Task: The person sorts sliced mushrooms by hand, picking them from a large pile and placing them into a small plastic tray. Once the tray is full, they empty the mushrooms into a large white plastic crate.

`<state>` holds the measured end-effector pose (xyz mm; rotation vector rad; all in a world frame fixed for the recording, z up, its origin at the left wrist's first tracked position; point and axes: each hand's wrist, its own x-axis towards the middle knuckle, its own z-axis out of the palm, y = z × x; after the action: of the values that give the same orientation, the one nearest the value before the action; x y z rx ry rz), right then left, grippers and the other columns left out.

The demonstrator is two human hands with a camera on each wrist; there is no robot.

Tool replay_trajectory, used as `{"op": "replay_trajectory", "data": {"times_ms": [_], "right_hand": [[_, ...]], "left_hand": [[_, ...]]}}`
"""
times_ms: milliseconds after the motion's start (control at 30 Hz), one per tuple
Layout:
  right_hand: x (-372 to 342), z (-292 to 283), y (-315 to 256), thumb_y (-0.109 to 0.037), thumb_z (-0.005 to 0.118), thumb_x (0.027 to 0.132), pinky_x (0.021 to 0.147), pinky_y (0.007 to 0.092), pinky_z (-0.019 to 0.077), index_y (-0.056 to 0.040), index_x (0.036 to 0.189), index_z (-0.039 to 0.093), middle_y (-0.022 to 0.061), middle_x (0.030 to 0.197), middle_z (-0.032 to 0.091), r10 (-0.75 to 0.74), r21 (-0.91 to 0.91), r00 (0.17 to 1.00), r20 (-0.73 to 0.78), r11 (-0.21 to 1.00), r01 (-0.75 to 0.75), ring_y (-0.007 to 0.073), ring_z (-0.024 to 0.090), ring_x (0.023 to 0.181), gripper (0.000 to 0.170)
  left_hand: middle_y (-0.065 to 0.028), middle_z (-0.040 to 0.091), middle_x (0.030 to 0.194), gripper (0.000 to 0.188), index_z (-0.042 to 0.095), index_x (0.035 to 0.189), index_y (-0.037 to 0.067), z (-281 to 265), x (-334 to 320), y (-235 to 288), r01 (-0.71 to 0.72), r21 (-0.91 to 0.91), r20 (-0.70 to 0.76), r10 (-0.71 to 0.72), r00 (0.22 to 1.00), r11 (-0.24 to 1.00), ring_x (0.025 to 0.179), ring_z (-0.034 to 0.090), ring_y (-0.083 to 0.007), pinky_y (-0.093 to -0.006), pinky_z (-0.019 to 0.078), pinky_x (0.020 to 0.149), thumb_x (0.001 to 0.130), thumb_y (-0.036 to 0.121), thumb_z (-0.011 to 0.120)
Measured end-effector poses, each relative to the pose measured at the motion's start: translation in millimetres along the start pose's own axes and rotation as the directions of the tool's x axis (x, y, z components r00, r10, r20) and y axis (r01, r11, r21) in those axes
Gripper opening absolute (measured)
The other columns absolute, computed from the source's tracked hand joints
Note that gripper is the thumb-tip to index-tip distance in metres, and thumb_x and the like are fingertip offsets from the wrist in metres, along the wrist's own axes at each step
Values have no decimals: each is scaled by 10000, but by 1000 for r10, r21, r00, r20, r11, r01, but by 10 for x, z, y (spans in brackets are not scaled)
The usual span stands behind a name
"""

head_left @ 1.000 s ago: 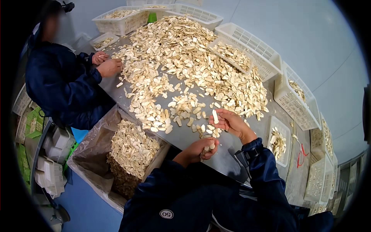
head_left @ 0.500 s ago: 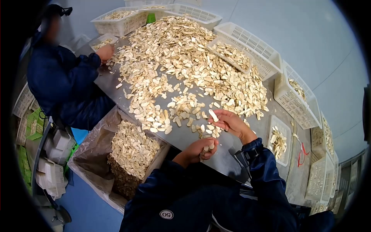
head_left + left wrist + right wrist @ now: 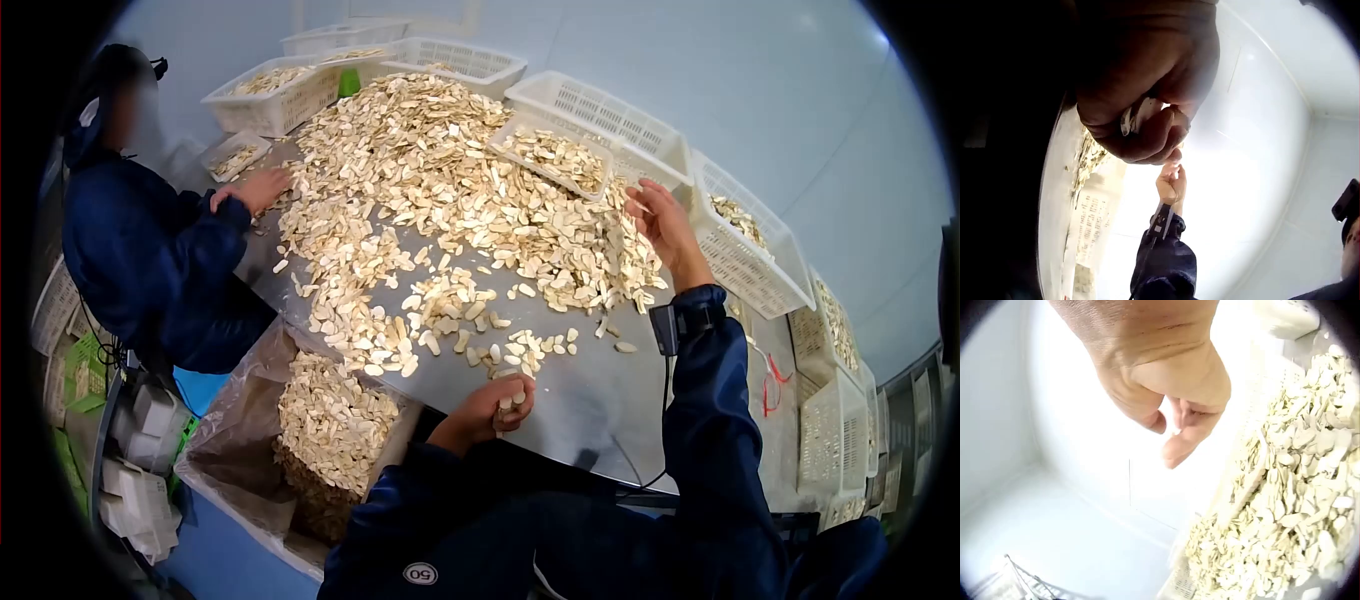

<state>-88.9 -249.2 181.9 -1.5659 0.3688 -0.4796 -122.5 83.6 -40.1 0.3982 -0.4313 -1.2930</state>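
Low over the table's near edge, my left hand (image 3: 490, 408) has its fingers curled round a few pale dried slices (image 3: 513, 402). In the left wrist view those slices (image 3: 1142, 117) show between thumb and fingers. My right hand (image 3: 662, 222) is raised at the right end of the big slice pile (image 3: 430, 170), near the white crates. Its thumb and fingers stand apart, loosely bent, and no slice shows between them in the right wrist view. Several loose slices (image 3: 525, 350) lie on the metal table (image 3: 570, 400) just beyond my left hand.
White crates (image 3: 750, 265) line the table's far and right edges. A shallow tray (image 3: 540, 173) of slices sits on the pile. A lined box (image 3: 225, 440) of slices stands at lower left. Another person (image 3: 150, 240) works at the left. A red strand (image 3: 771, 388) lies at right.
My right hand has moved up and right, away from the left hand; the long slice it pinched no longer shows. My left hand still holds its slices. The head view has shifted.
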Motion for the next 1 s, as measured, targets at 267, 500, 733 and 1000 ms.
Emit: {"op": "replay_trajectory", "data": {"times_ms": [267,500,733,1000], "right_hand": [[-543,137,543,-253,590,1003,624,208,510,-74,1235,634,-3,979,689,348,-517,804,483,854,-59,66,638,778,297],[-852,345,1119,-147,700,827,654,319,497,-60,1089,667,54,808,655,241,-704,741,627,583,406,167,622,712,278],[-1013,753,1206,-140,702,803,704,346,516,-53,1137,648,118,906,647,149,-668,750,644,587,457,258,618,743,350],[-942,444,1091,-164,715,856,774,311,524,-49,1303,587,76,1042,666,150,-666,825,546,674,318,180,615,837,479]], "left_hand": [[-74,534,799,236,552,1128,39,29,-37,13,22,-25,-26,-23,999,999,529,394,-85,-218,306,455,1026,223,444],[-51,510,762,213,534,1036,31,129,-50,77,72,21,-34,-71,997,997,510,392,-70,-219,325,452,1023,222,441],[-43,500,687,175,536,998,19,128,-121,89,170,77,46,-174,984,982,458,368,-63,-213,286,399,992,181,467],[-42,512,700,221,538,975,13,82,-171,95,170,88,83,-178,981,981,457,380,-69,-219,307,405,982,230,498]]}}
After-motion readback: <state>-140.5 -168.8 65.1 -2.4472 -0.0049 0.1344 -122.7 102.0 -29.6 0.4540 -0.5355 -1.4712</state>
